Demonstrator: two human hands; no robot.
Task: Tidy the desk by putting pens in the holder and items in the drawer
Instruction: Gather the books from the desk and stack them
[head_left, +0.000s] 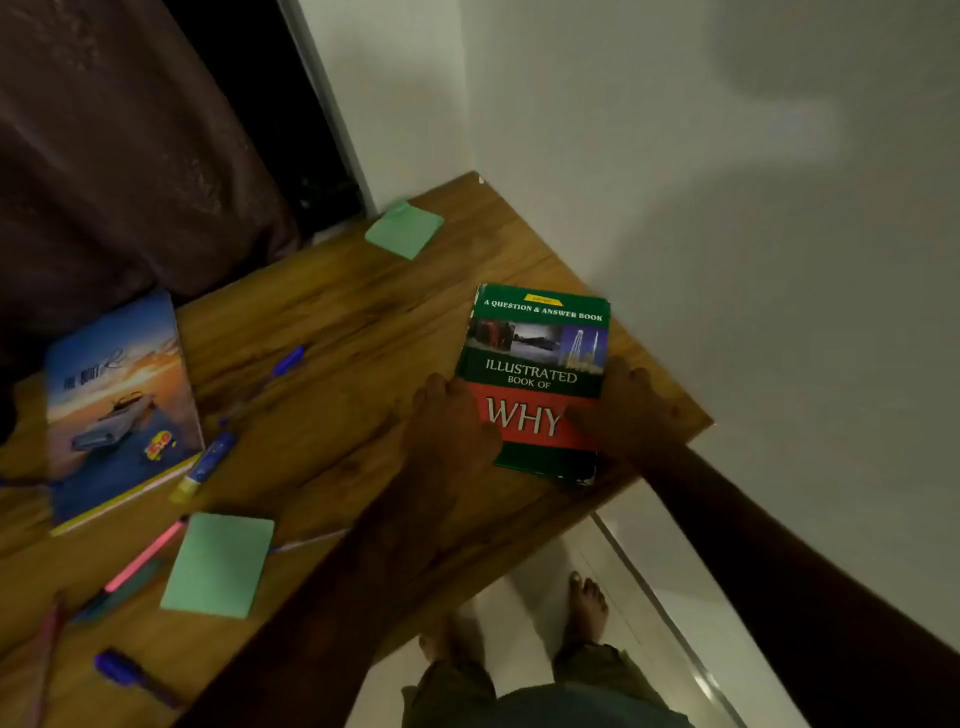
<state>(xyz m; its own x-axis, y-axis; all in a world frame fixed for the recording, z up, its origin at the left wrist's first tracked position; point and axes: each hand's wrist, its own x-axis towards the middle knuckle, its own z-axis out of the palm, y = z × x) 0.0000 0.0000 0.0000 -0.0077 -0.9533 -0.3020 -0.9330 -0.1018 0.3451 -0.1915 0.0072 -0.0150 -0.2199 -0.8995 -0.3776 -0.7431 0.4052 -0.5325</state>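
A green and red book titled "Illustrated Book of WHY" (540, 358) lies flat near the right corner of the wooden desk (353, 322). My left hand (449, 426) grips its left edge, thumb on the cover. My right hand (623, 410) grips its right edge, thumb over the red band. Scattered on the left of the desk are a blue pen (283, 364), a blue glue stick (205, 465), a pink pen (143, 558), a blue marker (132, 673) and a thin pen (309, 541). No holder or drawer is in view.
A blue notebook with a car picture (117, 410) lies at the left. Green sticky pads sit at the back (404, 229) and front (218, 564). White walls close the right side, a dark curtain (114, 156) hangs at the left. My bare feet stand below the desk edge.
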